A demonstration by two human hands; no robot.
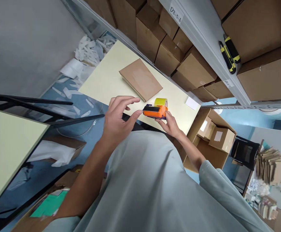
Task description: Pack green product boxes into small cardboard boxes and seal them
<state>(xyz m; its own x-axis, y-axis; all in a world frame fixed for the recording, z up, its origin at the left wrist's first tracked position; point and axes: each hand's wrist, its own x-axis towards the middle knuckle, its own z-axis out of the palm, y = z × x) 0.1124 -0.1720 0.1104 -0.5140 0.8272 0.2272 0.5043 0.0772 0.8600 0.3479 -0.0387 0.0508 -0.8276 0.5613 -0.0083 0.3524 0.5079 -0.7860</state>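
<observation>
My right hand (169,124) is closed on the handle end of an orange tape dispenser (153,111), which carries a yellow-green roll of tape (161,102). To its left, my left hand (118,117) is open, its thumb and fingers spread; the thumb tip is close to the dispenser's dark end, and whether they touch I cannot tell. A flat brown cardboard box (141,80) lies on the pale yellow table (101,75), just beyond both hands.
Shelves (203,38) with brown boxes run behind the table, two yellow-black cutters (227,58) on one. A white label (192,103) lies at the table's right end. An open carton (208,151) with small boxes stands to the right. Another table (10,141) is at left.
</observation>
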